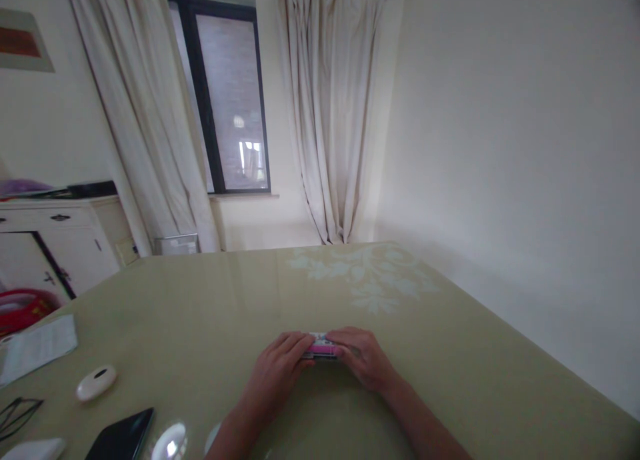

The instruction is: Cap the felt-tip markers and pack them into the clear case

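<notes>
My left hand (277,370) and my right hand (364,357) meet over a small flat pink and white object (323,347) lying on the glossy green table (210,300). The fingers of both hands curl onto it from either side, pinching its ends. Most of the object is hidden under my fingers, so I cannot make out what it is. Both forearms reach in from the bottom edge of the view.
At the left of the table lie a folded white paper (37,347), a white oval gadget (96,383), a black phone (120,436), and dark glasses (15,413). A white cabinet (55,247) stands at the left; curtains and a window are behind.
</notes>
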`<state>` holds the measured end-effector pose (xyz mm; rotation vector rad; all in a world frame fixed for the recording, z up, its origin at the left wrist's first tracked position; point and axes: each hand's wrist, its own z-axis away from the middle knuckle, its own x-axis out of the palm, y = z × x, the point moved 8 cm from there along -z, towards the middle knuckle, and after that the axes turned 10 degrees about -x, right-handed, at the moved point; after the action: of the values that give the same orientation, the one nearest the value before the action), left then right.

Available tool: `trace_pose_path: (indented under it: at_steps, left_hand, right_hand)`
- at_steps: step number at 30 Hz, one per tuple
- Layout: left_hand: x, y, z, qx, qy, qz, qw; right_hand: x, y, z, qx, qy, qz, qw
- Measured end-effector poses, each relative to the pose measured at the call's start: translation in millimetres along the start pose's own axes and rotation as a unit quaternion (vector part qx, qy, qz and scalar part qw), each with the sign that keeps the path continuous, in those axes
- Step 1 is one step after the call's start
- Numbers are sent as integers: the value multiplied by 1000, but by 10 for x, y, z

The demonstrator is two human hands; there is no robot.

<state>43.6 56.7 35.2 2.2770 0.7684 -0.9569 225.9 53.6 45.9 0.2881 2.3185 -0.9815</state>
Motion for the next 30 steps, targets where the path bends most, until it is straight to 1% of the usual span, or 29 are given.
trace_pose_path:
  at_steps: [4,8,11,14,17,21,23,26,30]
  left_hand:
    - [11,26,-3,-10,-9,-9,1000]
    - [-47,35,-10,-38,0,-13,999]
    - [-116,12,-7,-75,27,-20,997]
    - [-169,12,-10,-109,44,-11,993]
    - [-184,66,-30,-131,32,17,991]
    - [-161,174,-56,-146,-2,68,987]
    - [-153,187,-59,-162,-7,93,982]
    - [-139,132,-49,-198,-4,143,970]
    - [-102,-3,-12,-266,-2,221,938]
  right_hand:
    - [6,28,0,7,7,16,1000]
    - [-45,147,34,40,57,12,997]
    - [-72,315,73,84,112,-7,990]
    - [-18,516,130,156,150,-62,974]
    - [99,616,160,209,148,-128,958]
    - [190,566,118,203,144,-192,949]
    - [223,546,101,202,145,-220,943]
    - [275,558,103,213,148,-254,932]
    - [306,619,140,236,163,-285,914]
